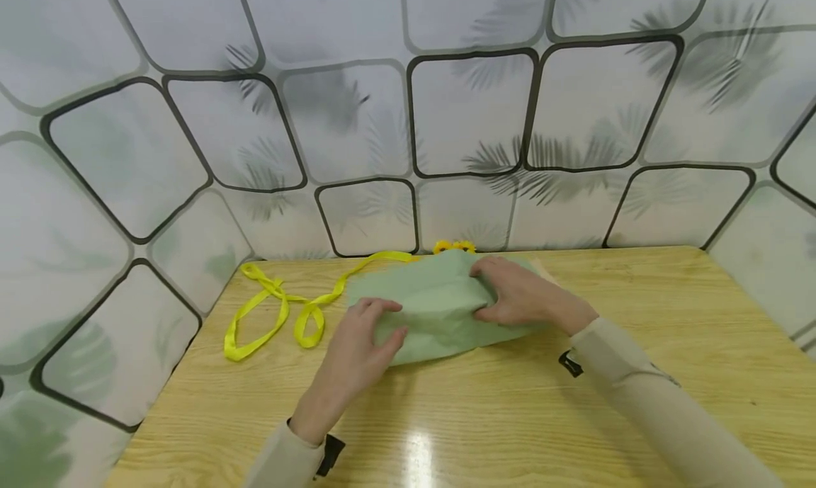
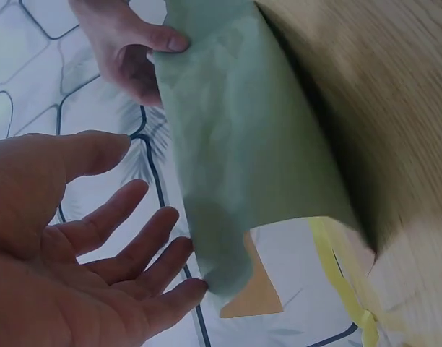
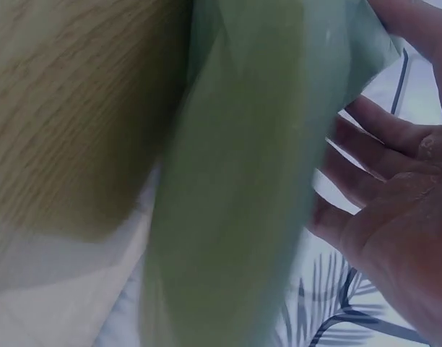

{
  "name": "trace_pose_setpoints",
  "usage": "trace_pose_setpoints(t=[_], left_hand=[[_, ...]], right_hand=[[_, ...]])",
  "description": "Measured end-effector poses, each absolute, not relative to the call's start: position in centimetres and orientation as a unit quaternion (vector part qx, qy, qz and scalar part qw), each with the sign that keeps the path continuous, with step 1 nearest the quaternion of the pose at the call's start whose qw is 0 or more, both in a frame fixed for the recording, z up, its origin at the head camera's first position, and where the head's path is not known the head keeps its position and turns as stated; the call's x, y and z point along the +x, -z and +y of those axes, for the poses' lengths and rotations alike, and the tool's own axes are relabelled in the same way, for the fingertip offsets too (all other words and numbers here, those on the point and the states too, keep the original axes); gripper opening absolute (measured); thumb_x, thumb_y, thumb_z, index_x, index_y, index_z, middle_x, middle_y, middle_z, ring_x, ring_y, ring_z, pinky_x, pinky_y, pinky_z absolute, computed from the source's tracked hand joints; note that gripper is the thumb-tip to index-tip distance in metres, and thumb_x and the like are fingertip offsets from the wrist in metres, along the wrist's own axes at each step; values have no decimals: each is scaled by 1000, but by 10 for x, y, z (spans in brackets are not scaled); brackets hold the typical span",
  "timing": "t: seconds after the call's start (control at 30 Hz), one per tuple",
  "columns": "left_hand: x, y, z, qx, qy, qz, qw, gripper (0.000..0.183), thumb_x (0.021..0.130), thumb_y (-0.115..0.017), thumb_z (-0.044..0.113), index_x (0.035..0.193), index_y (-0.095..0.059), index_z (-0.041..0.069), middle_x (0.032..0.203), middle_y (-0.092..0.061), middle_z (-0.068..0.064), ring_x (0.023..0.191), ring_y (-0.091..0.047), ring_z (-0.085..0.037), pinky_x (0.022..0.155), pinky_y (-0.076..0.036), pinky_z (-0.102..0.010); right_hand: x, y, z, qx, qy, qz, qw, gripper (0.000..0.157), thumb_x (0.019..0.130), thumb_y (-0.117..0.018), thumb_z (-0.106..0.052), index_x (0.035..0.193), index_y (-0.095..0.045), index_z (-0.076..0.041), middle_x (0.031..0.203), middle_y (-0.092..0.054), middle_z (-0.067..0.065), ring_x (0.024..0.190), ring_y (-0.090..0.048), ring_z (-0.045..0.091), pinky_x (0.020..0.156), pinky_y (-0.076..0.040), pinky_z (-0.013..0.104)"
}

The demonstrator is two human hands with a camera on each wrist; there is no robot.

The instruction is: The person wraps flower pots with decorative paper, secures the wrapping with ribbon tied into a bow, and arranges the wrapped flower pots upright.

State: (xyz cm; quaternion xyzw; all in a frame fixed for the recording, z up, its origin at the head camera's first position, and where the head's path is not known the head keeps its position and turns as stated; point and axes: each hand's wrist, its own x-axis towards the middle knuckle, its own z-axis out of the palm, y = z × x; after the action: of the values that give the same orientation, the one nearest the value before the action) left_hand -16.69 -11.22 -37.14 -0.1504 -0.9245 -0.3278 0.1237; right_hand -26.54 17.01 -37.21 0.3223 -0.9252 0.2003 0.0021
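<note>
A sheet of light green wrapping paper (image 1: 440,311) lies bent and raised over the table, with soft creases across it. My right hand (image 1: 523,293) holds it toward its right side; in the left wrist view the thumb lies on the paper near its edge, with the fingers curled behind. My left hand (image 1: 357,350) is at the left part of the sheet, fingers spread and loosely bent. In the left wrist view its fingertips (image 2: 196,285) come right up to the paper's edge. Whatever lies under the sheet is hidden.
A yellow ribbon (image 1: 255,339) trails in loops on the left of the wooden table (image 1: 669,318). Yellow sunflower heads (image 1: 455,247) show behind the sheet. A tan piece (image 2: 261,282) sticks out past the green paper. A patterned wall covering (image 1: 357,120) rises along the table's back edge.
</note>
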Motion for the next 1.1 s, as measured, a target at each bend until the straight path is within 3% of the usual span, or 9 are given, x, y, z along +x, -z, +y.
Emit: trace_pose_setpoints(t=[0.23, 0.37, 0.43, 0.5, 0.57, 0.63, 0.7, 0.97, 1.1], left_hand=[[-170, 383, -108, -201, 289, -917, 189, 35, 86, -83, 13, 117, -70, 5, 130, -61, -18, 128, -56, -40, 104, -52, -52], [-170, 392, -101, -215, 235, -912, 258, 35, 80, -88, 11, 110, -71, 8, 121, -64, -16, 116, -60, -38, 94, -56, -50], [-167, 396, -96, -240, 216, -907, 270, 30, 81, -87, 11, 106, -72, 9, 111, -66, -11, 103, -63, -31, 84, -58, -42], [-163, 397, -88, -284, 217, -906, 227, 23, 86, -83, 13, 106, -73, 10, 104, -68, -6, 95, -65, -24, 78, -57, -34], [-161, 399, -79, -327, 225, -907, 144, 17, 93, -76, 15, 109, -74, 10, 104, -71, -4, 92, -66, -18, 76, -57, -27], [-161, 401, -68, -350, 219, -909, 53, 21, 99, -69, 19, 117, -73, 9, 111, -73, -2, 99, -68, -14, 81, -57, -24], [-164, 405, -58, -368, 183, -912, 4, 26, 103, -63, 23, 123, -71, 9, 119, -73, -2, 109, -69, -14, 90, -57, -26], [-172, 420, -38, -381, 73, -921, -39, 48, 107, -54, 39, 142, -59, 7, 148, -59, -7, 139, -55, -21, 113, -48, -39], [-169, 418, -35, -357, 62, -930, -69, 57, 107, -50, 44, 151, -50, 8, 157, -49, -7, 147, -46, -22, 116, -45, -46]], right_hand=[[-264, 375, 179, 290, -233, -928, -16, 60, 83, -82, -29, 130, -56, -2, 135, -58, 18, 123, -60, 36, 101, -51, 53], [-264, 379, 181, 288, -255, -923, -16, 60, 81, -83, -29, 128, -56, -3, 134, -56, 17, 124, -58, 35, 103, -49, 54], [-264, 382, 181, 290, -260, -921, -11, 60, 80, -83, -29, 127, -56, -4, 133, -56, 18, 123, -58, 36, 102, -49, 54], [-264, 384, 181, 289, -259, -922, -6, 61, 79, -84, -30, 126, -56, -4, 131, -58, 18, 121, -59, 35, 101, -50, 54], [-265, 385, 181, 286, -258, -923, -3, 61, 79, -84, -31, 126, -56, -5, 129, -60, 17, 119, -60, 35, 99, -51, 53], [-266, 385, 180, 283, -257, -924, -1, 61, 79, -84, -32, 125, -56, -5, 128, -62, 17, 118, -62, 35, 98, -52, 52], [-267, 386, 180, 278, -259, -925, -2, 61, 78, -85, -33, 125, -57, -5, 127, -64, 16, 118, -63, 34, 98, -53, 51], [-269, 388, 176, 279, -276, -920, 5, 61, 75, -88, -36, 121, -61, -6, 121, -67, 12, 113, -65, 30, 96, -54, 48], [-266, 386, 177, 271, -284, -920, 5, 61, 75, -89, -37, 121, -62, -6, 118, -68, 10, 109, -65, 27, 93, -55, 47]])
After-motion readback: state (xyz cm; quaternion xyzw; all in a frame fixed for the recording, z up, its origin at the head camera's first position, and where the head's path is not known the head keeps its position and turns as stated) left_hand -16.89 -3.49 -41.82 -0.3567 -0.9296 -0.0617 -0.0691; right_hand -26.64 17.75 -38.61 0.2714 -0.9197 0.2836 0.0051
